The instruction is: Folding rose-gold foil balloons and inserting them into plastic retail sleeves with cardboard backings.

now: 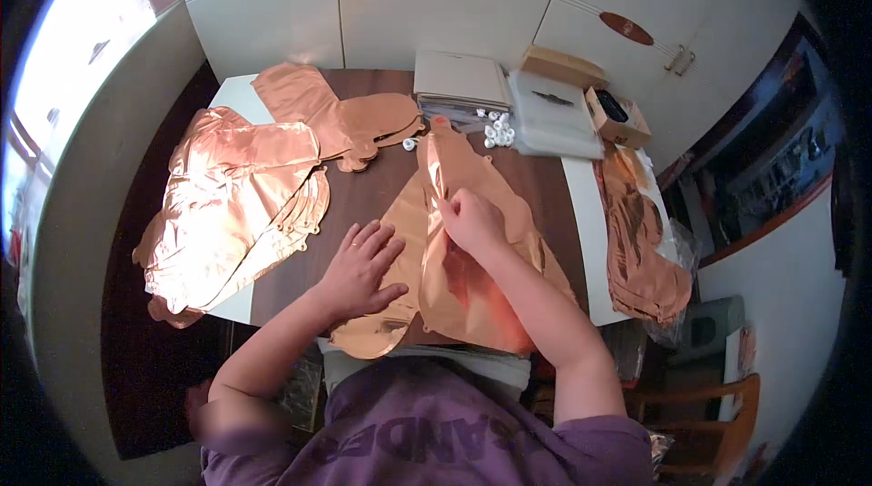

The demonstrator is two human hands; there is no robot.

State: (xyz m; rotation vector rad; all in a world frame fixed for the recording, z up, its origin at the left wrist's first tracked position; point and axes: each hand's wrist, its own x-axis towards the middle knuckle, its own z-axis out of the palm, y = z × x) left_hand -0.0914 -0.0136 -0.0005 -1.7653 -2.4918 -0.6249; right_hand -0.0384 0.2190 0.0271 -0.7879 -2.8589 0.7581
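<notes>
Head view: nearest is the person's purple shirt (409,427), with a wooden chair (740,413) off to the right. Both bare hands work over a large piece of copper foil (434,259), which lies on the brown middle of the table (359,200), its wide end toward the person and its narrow tip pointing away. The left hand (356,272) is wide, palm down, fingers spread over the foil's left part; how firmly it presses cannot be told. The right hand (470,221), farther up the foil, is narrow, fingers curled in; whether it pinches the foil cannot be told.

To the left lies a heap of shiny foil (241,204); to the right, a stack of foil (640,254) has a clear plastic bag (683,250) along its outer side, and whether the stack is inside cannot be told.

Past the foil's tip sits a cluster of small white rolls (499,133). Behind them, a milky plastic box (538,127) has a slim dark thing (551,98) in or on it. Just beside, a small open cardboard box (633,133) holds something black (611,106). A pile of pale card (461,77) stands left of the plastic box, before the white cupboards (436,14).
</notes>
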